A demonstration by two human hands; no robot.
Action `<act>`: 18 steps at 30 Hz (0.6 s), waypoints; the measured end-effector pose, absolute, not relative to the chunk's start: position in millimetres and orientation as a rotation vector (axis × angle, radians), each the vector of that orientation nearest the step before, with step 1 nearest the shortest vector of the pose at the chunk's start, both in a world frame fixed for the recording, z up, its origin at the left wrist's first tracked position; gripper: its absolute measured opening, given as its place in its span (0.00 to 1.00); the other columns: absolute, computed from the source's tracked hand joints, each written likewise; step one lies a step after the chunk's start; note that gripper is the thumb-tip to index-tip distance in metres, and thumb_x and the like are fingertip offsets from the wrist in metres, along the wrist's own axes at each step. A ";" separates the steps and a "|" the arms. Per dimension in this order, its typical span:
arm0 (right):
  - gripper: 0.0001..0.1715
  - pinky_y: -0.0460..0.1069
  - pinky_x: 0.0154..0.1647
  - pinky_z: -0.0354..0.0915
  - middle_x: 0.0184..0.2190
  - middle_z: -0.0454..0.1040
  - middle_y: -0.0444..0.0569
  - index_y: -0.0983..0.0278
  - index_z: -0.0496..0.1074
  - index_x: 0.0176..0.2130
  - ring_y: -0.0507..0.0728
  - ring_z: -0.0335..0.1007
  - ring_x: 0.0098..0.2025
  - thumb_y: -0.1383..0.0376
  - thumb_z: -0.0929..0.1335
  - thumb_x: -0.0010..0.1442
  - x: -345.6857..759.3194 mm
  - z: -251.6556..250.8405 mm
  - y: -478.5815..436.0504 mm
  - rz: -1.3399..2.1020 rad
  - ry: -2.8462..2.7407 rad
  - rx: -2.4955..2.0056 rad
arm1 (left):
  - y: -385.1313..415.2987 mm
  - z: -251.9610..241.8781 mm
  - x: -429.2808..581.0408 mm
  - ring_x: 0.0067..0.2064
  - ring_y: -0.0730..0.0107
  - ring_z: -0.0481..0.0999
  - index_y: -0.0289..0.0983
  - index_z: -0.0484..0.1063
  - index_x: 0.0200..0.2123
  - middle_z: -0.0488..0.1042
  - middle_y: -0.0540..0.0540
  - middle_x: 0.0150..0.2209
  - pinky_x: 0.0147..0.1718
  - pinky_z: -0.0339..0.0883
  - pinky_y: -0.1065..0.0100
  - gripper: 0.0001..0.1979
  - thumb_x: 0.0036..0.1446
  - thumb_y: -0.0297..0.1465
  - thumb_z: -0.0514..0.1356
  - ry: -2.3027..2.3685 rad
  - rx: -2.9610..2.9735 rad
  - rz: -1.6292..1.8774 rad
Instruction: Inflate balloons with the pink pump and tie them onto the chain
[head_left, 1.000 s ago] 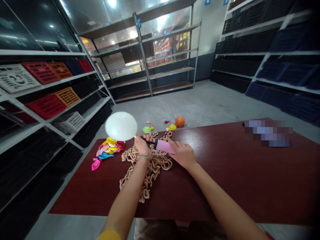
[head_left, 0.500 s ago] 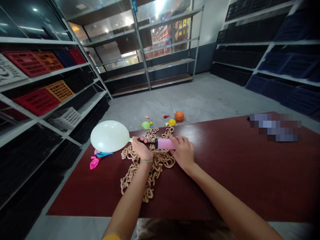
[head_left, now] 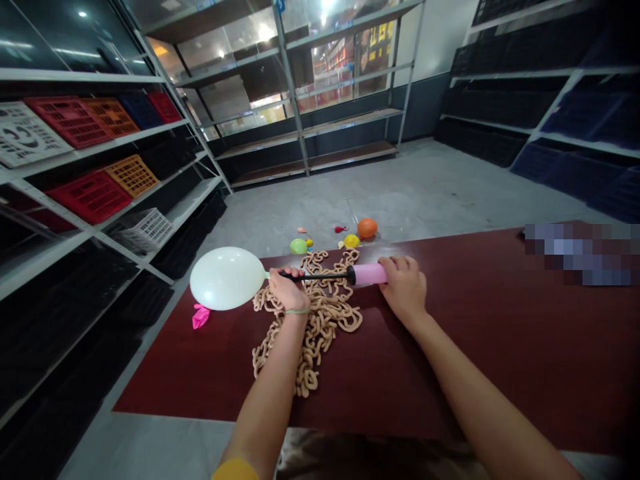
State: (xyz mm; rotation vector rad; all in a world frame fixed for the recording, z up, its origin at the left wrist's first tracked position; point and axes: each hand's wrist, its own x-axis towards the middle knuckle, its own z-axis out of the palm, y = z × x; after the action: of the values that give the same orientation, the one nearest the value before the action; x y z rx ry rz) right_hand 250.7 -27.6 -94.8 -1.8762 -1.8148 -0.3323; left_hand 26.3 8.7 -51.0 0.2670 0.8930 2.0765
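Observation:
A pale mint balloon (head_left: 227,279), inflated, sits on the nozzle end of a balloon pump (head_left: 370,274) with a black rod and a pink barrel. My left hand (head_left: 289,289) is closed around the black nozzle end and the balloon's neck. My right hand (head_left: 404,287) grips the pink barrel, and a long stretch of black rod shows between the hands. Below them, a tangled heap of tan rope-like strands (head_left: 325,320) lies on the dark red table (head_left: 480,360). An uninflated pink balloon (head_left: 201,316) rests under the mint one.
Beyond the table's far edge are an orange balloon (head_left: 367,228), a yellow balloon (head_left: 351,241) and a light green balloon (head_left: 299,246). A blurred-out object (head_left: 580,253) lies at the right. Shelves with red crates (head_left: 93,197) stand left; metal racks (head_left: 305,133) stand behind.
My right hand has pulled the pink barrel to the right, away from my left hand, exposing more black rod. The view has shifted slightly.

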 end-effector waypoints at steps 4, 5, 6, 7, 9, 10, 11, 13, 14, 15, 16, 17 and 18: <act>0.23 0.57 0.46 0.54 0.51 0.70 0.54 0.58 0.68 0.52 0.66 0.55 0.55 0.68 0.67 0.56 216.4 -88.6 -41.6 -0.308 -1.802 -1.834 | 1.0 -52.7 39.0 0.19 0.78 0.58 0.40 0.55 0.30 0.56 0.57 0.20 0.22 0.56 0.71 0.06 0.59 0.31 0.50 0.850 0.308 2.095; 0.25 0.57 0.46 0.55 0.51 0.70 0.54 0.57 0.67 0.53 0.66 0.56 0.55 0.68 0.68 0.55 208.6 -87.5 -44.8 -0.290 -1.829 -1.802 | -0.8 -54.7 43.7 0.19 0.78 0.59 0.40 0.55 0.30 0.57 0.57 0.20 0.22 0.57 0.71 0.06 0.60 0.32 0.50 0.837 0.352 2.089; 0.27 0.56 0.46 0.55 0.51 0.70 0.53 0.57 0.66 0.54 0.65 0.56 0.54 0.68 0.68 0.55 202.8 -87.1 -47.0 -0.265 -1.868 -1.773 | -2.2 -56.8 48.5 0.18 0.78 0.59 0.40 0.55 0.30 0.57 0.57 0.20 0.23 0.57 0.70 0.07 0.60 0.33 0.51 0.825 0.401 2.083; 0.29 0.55 0.45 0.55 0.50 0.71 0.53 0.56 0.65 0.56 0.65 0.57 0.53 0.68 0.69 0.55 199.6 -87.2 -48.2 -0.238 -1.911 -1.746 | -3.3 -58.6 53.0 0.18 0.78 0.60 0.40 0.56 0.30 0.58 0.57 0.20 0.23 0.58 0.70 0.08 0.60 0.35 0.51 0.816 0.449 2.076; 0.31 0.54 0.43 0.56 0.50 0.71 0.51 0.55 0.64 0.57 0.63 0.58 0.51 0.67 0.69 0.55 201.1 -88.9 -47.2 -0.194 -1.991 -1.701 | -4.1 -60.3 58.9 0.19 0.77 0.61 0.40 0.56 0.29 0.59 0.56 0.20 0.23 0.59 0.70 0.09 0.60 0.35 0.52 0.805 0.511 2.058; 0.32 0.53 0.42 0.57 0.50 0.71 0.50 0.55 0.64 0.58 0.62 0.59 0.51 0.67 0.70 0.55 205.4 -89.9 -45.3 -0.185 -2.017 -1.688 | -3.9 -59.8 59.6 0.19 0.77 0.61 0.39 0.56 0.29 0.59 0.56 0.20 0.23 0.58 0.70 0.09 0.60 0.35 0.53 0.799 0.523 2.046; 0.32 0.53 0.42 0.57 0.50 0.70 0.50 0.55 0.64 0.57 0.62 0.59 0.50 0.67 0.70 0.55 211.4 -90.8 -42.7 -0.189 -2.030 -1.684 | -3.3 -58.3 58.5 0.19 0.77 0.61 0.39 0.56 0.29 0.60 0.56 0.20 0.23 0.58 0.70 0.09 0.60 0.34 0.53 0.792 0.525 2.035; 0.30 0.53 0.43 0.57 0.51 0.69 0.50 0.54 0.65 0.56 0.62 0.58 0.51 0.67 0.70 0.55 226.3 -91.9 -36.7 -0.231 -2.014 -1.708 | -1.2 -53.6 51.2 0.19 0.78 0.60 0.40 0.55 0.29 0.59 0.56 0.20 0.23 0.58 0.70 0.09 0.59 0.33 0.53 0.783 0.504 2.026; 0.29 0.53 0.43 0.56 0.52 0.69 0.50 0.54 0.65 0.56 0.63 0.58 0.52 0.67 0.70 0.55 233.7 -92.1 -33.8 -0.262 -1.990 -1.733 | 0.0 -50.8 45.6 0.19 0.78 0.60 0.40 0.55 0.29 0.59 0.57 0.20 0.23 0.58 0.70 0.09 0.59 0.33 0.53 0.787 0.487 2.028; 0.28 0.53 0.44 0.56 0.52 0.69 0.50 0.54 0.66 0.55 0.63 0.58 0.52 0.67 0.69 0.55 240.0 -92.3 -31.3 -0.292 -1.960 -1.758 | 1.3 -48.3 39.4 0.19 0.78 0.60 0.40 0.55 0.29 0.58 0.57 0.20 0.23 0.57 0.71 0.09 0.59 0.34 0.53 0.799 0.468 2.035; 0.28 0.54 0.44 0.56 0.52 0.69 0.50 0.55 0.66 0.54 0.63 0.57 0.53 0.68 0.69 0.55 244.7 -92.4 -29.4 -0.314 -1.934 -1.775 | 2.4 -46.1 33.5 0.19 0.79 0.60 0.40 0.54 0.29 0.58 0.57 0.20 0.23 0.57 0.71 0.10 0.59 0.35 0.53 0.815 0.449 2.045; 0.27 0.54 0.45 0.55 0.52 0.68 0.51 0.56 0.67 0.54 0.63 0.57 0.54 0.68 0.69 0.54 247.2 -92.5 -28.4 -0.328 -1.907 -1.790 | 3.2 -44.5 28.4 0.19 0.79 0.59 0.40 0.54 0.30 0.57 0.58 0.20 0.23 0.57 0.71 0.10 0.59 0.36 0.54 0.831 0.431 2.059; 0.26 0.54 0.45 0.55 0.52 0.68 0.52 0.57 0.67 0.53 0.64 0.57 0.54 0.68 0.69 0.54 247.1 -92.5 -28.3 -0.332 -1.880 -1.804 | 3.5 -43.4 24.9 0.19 0.79 0.59 0.40 0.54 0.30 0.57 0.58 0.20 0.23 0.57 0.72 0.11 0.59 0.36 0.54 0.845 0.417 2.074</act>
State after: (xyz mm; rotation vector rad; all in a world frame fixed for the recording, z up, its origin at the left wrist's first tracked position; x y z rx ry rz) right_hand 247.1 -28.3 -92.5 -1.8037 -1.8804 -0.3317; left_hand 24.9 3.5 -43.4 0.4167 0.8452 2.0735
